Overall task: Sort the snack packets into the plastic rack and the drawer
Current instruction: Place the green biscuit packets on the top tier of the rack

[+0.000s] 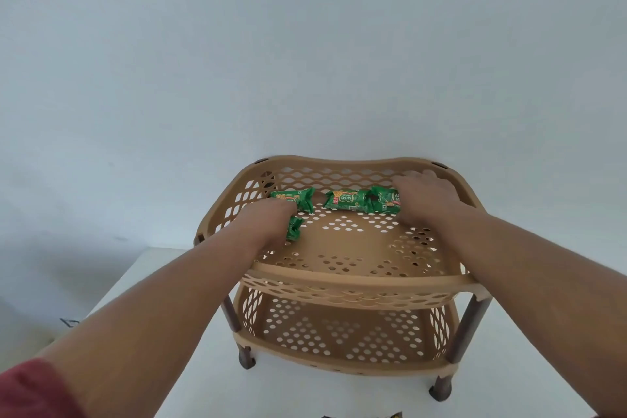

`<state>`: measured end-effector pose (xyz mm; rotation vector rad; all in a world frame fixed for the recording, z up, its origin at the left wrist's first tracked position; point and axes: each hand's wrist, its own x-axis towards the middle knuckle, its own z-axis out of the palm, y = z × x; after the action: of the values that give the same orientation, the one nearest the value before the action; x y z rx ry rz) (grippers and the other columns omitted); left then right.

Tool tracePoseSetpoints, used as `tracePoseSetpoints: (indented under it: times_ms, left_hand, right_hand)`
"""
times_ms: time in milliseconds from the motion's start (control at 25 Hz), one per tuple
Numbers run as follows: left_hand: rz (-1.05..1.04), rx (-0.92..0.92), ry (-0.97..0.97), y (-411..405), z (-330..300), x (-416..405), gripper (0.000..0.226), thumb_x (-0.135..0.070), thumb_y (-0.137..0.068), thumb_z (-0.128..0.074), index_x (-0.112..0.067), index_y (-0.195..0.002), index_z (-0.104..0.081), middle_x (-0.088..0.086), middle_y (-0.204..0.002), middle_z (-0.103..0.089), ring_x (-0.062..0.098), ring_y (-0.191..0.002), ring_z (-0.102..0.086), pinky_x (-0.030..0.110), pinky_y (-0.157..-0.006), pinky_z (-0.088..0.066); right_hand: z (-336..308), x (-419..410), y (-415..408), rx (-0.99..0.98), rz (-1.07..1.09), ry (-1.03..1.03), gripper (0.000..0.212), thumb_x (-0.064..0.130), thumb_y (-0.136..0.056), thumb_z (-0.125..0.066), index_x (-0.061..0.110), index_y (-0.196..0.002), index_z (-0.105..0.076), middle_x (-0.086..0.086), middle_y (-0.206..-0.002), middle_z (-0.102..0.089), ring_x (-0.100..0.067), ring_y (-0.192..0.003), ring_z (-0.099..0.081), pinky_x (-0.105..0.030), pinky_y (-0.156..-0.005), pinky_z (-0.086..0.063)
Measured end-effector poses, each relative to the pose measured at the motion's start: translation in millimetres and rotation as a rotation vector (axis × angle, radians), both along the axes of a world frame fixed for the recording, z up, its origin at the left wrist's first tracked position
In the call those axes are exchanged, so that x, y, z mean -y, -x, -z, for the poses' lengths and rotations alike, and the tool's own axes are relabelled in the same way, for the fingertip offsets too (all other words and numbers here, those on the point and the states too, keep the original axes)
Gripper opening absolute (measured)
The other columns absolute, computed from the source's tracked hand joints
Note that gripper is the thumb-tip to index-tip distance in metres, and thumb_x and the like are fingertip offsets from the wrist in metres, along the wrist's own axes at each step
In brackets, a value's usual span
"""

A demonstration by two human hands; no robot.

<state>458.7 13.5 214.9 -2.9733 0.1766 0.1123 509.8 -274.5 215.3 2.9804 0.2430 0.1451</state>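
A tan two-tier plastic rack [353, 278] stands on a white table. Along the back of its top tray lie green snack packets: one at the left [298, 197], one in the middle [346, 201] and one at the right [385, 202]. My left hand [268, 219] is inside the tray, fingers closed around another green packet [293, 230] that sticks out below the hand. My right hand [424, 195] rests palm down on the right end of the rightmost packet, near the back wall. The lower tray [339, 336] holds nothing. No drawer is in view.
The rack stands against a plain pale wall. The white table [190, 380] reaches past the rack on the left and in front. Dark objects [395, 415] peek in at the bottom edge. A small dark thing [69, 322] lies low at the left.
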Motion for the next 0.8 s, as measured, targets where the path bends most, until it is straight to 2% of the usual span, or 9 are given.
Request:
tracePoseSetpoints:
  times_ms: [200,320,400,480,560,600,680,800]
  left_hand:
    - [0.012,0.011,0.02,2.2,-2.1,0.2,0.051,-0.013,-0.083,-0.071,-0.025,-0.129,-0.054,0.0,-0.122,-0.065,0.024,-0.107,-0.062,0.034,-0.069,-0.044]
    - [0.015,0.027,0.08,16.0,-18.3,2.9,0.056,-0.028,-0.08,-0.076,-0.027,-0.132,-0.053,-0.001,-0.131,-0.062,0.025,-0.116,-0.06,0.037,-0.08,-0.048]
    - [0.037,0.179,0.188,31.0,-38.9,5.0,0.057,-0.034,-0.081,-0.075,-0.028,-0.134,-0.055,-0.002,-0.134,-0.062,0.025,-0.12,-0.06,0.039,-0.09,-0.049]
    - [0.13,0.427,0.373,61.6,-52.0,6.6,0.039,-0.034,-0.081,-0.07,-0.032,-0.12,-0.062,-0.009,-0.111,-0.066,0.019,-0.103,-0.063,0.034,-0.083,-0.046]
    - [0.272,0.627,0.587,106.7,-47.7,10.1,0.016,-0.033,-0.082,-0.065,-0.037,-0.098,-0.062,-0.017,-0.082,-0.056,0.002,-0.08,-0.055,0.023,-0.071,-0.041]
    - [0.346,0.667,0.677,132.7,-36.4,12.6,0.01,-0.031,-0.083,-0.064,-0.034,-0.091,-0.06,-0.017,-0.075,-0.052,0.0,-0.075,-0.052,0.018,-0.067,-0.039]
    - [0.412,0.61,0.789,187.1,-0.5,19.8,0.008,-0.025,-0.085,-0.067,-0.029,-0.085,-0.06,-0.014,-0.07,-0.052,0.002,-0.071,-0.051,0.016,-0.062,-0.038]
    - [0.299,0.327,0.857,246.7,73.9,32.0,0.006,-0.022,-0.088,-0.071,-0.025,-0.089,-0.067,-0.012,-0.077,-0.06,0.005,-0.072,-0.054,0.024,-0.065,-0.048]
  right_hand:
    - [-12.8,-4.8,9.9,0.044,-0.027,-0.034,0.064,0.048,-0.08,-0.072,0.025,-0.135,-0.051,-0.005,-0.135,-0.053,-0.032,-0.126,-0.046,-0.045,-0.088,-0.05]
    - [-36.6,-15.9,36.7,0.172,-0.13,-0.185,0.058,0.052,-0.085,-0.066,0.023,-0.133,-0.055,-0.004,-0.133,-0.057,-0.03,-0.124,-0.048,-0.044,-0.091,-0.048]
    - [-50.2,-22.2,65.9,0.294,-0.256,-0.373,0.046,0.049,-0.088,-0.063,0.023,-0.126,-0.061,-0.001,-0.125,-0.062,-0.027,-0.117,-0.054,-0.04,-0.088,-0.046]
    - [-56.3,-25.0,107.4,0.424,-0.404,-0.575,0.03,0.046,-0.089,-0.06,0.026,-0.109,-0.068,0.005,-0.105,-0.068,-0.019,-0.097,-0.063,-0.034,-0.078,-0.049]
    - [-49.9,-22.6,155.8,0.525,-0.532,-0.716,0.015,0.038,-0.09,-0.063,0.025,-0.091,-0.07,0.009,-0.083,-0.067,-0.009,-0.075,-0.06,-0.031,-0.067,-0.05]
    - [-40.7,-19.0,180.0,0.537,-0.583,-0.751,0.011,0.033,-0.091,-0.065,0.024,-0.085,-0.069,0.009,-0.077,-0.064,-0.008,-0.069,-0.057,-0.03,-0.063,-0.048]
    - [-11.3,-10.3,225.0,0.449,-0.651,-0.783,0.012,0.027,-0.092,-0.065,0.023,-0.082,-0.069,0.01,-0.072,-0.061,-0.007,-0.065,-0.054,-0.027,-0.06,-0.044]
    - [50.2,7.0,275.9,0.138,-0.581,-0.776,0.012,0.029,-0.093,-0.065,0.022,-0.085,-0.072,0.012,-0.075,-0.063,-0.007,-0.067,-0.057,-0.028,-0.061,-0.046]
